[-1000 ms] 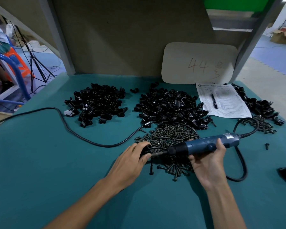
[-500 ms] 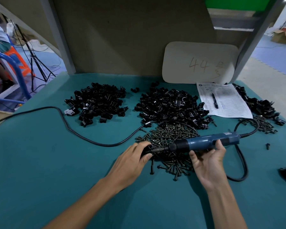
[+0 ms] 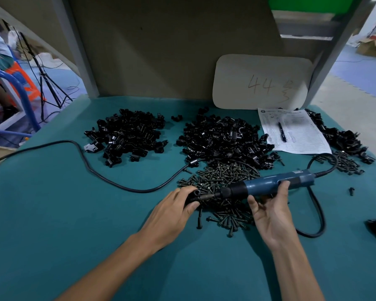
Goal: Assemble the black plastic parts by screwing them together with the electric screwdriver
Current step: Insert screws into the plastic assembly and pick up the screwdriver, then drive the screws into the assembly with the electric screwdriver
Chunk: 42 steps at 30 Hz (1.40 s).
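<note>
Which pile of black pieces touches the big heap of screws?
The middle pile, right behind the screws. The left pile sits apart, and the right pile lies past the paper.

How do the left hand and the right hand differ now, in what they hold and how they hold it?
The left hand grips a black plastic part at the bit; the right hand holds the blue electric screwdriver by its body. The left hand hides most of its part; the screwdriver sticks out past the right hand on both sides. Both lie at the pile of screws.
</note>
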{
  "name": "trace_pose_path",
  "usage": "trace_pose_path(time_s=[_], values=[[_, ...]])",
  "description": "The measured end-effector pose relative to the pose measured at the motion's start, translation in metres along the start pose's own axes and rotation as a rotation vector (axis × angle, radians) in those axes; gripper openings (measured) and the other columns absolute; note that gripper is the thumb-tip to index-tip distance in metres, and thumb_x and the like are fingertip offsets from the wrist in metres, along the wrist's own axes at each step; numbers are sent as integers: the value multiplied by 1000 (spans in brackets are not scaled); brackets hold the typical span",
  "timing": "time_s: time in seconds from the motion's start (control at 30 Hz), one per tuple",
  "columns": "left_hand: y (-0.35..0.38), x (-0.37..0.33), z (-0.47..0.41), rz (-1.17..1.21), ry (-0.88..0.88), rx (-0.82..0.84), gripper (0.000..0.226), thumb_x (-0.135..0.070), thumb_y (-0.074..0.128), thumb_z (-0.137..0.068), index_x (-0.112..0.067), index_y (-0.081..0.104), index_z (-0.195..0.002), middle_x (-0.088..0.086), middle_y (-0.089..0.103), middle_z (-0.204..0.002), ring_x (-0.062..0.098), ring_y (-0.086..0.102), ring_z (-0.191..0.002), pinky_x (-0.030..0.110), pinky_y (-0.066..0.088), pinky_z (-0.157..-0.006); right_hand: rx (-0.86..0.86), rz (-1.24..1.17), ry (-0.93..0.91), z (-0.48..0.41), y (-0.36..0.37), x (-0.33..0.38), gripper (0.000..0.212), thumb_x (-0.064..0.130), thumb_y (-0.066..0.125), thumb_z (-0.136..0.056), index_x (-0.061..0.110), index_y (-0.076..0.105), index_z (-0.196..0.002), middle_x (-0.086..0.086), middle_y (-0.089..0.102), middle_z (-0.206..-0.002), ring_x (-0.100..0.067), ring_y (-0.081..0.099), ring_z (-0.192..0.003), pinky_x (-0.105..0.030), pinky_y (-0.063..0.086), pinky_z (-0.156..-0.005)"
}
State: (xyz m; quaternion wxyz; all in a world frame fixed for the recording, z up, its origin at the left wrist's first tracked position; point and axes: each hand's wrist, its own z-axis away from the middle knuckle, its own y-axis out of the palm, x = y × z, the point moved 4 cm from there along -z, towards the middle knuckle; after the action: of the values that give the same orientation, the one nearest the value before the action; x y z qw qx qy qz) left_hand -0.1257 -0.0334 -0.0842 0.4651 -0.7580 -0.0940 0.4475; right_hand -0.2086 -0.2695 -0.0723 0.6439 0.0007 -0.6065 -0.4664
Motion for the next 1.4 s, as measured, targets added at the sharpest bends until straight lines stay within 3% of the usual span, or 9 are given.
trace_pose_path(time_s=[0.23, 0.33, 0.47, 0.6, 0.67, 0.77, 1.0, 1.17, 1.4], values=[[-3, 5, 2, 146, -85, -47, 59, -74, 20, -98, -36, 41, -139, -21, 51, -123, -1, 50, -112, 29, 44, -91, -117, 91, -48, 5, -11, 23, 65, 77, 44, -80, 20, 56, -109, -1, 66, -81, -9, 56, -57, -20, 46, -45], [-7, 9, -2, 293, -146, -139, 53, -71, 23, -99, -35, 54, -124, -19, 57, -107, 0, 56, -103, 28, 46, -83, -185, 380, -61, 6, -27, 46, 52, 72, 39, -97, 23, 56, -100, -4, 61, -72, -10, 51, -49, -24, 40, -43], [-12, 21, -2, 457, -320, -247, 50, -73, 25, -96, -47, 50, -130, -19, 65, -108, -9, 59, -101, 30, 48, -89, -200, 816, -112, 9, -58, 69, 17, 44, 55, -101, 27, 53, -102, -3, 55, -91, -16, 46, -67, -32, 32, -56], [-17, 22, -3, 569, -350, -244, 56, -93, 43, -76, -57, 47, -118, -10, 72, -99, 7, 68, -89, 37, 57, -84, -291, 1267, -146, 18, -79, 80, 57, 58, 66, -89, 33, 42, -134, 4, 61, -103, -19, 56, -81, -37, 47, -63], [-19, 21, -2, 564, -358, -236, 59, -87, 64, -67, -59, 42, -114, -14, 71, -98, 6, 68, -86, 29, 55, -74, -335, 1393, -119, 21, -82, 80, 77, 63, 67, -86, 28, 35, -147, -1, 61, -104, -25, 59, -84, -44, 54, -68], [-18, 20, -2, 556, -363, -259, 65, -66, 81, -66, -56, 40, -115, -23, 70, -97, 4, 69, -83, 22, 52, -67, -356, 1482, -88, 20, -79, 75, 80, 64, 66, -86, 22, 37, -148, -9, 63, -109, -36, 62, -98, -52, 56, -83], [-18, 21, 0, 485, -349, -290, 52, -69, 62, -78, -53, 52, -126, -29, 65, -102, -12, 60, -92, 17, 46, -72, -335, 1647, -206, 20, -65, 72, 90, 58, 74, -84, 19, 31, -152, -15, 36, -146, -40, 53, -119, -49, 45, -84], [-16, 23, -4, 473, -313, -272, 55, -60, 45, -88, -33, 55, -134, -18, 54, -63, 0, 47, -53, 17, 38, -50, -129, 1784, -141, 12, -53, 66, 92, 41, 75, -89, 26, 17, -160, -15, 41, -151, -39, 46, -132, -49, 43, -103], [-14, 22, -4, 430, -287, -259, 51, -57, 43, -95, -32, 49, -140, -12, 54, -63, 2, 48, -53, 16, 38, -50, -29, 2133, -540, 4, -25, 47, 40, 52, 66, -94, 28, 68, -127, -6, 53, -138, -36, 43, -123, -47, 34, -104]])
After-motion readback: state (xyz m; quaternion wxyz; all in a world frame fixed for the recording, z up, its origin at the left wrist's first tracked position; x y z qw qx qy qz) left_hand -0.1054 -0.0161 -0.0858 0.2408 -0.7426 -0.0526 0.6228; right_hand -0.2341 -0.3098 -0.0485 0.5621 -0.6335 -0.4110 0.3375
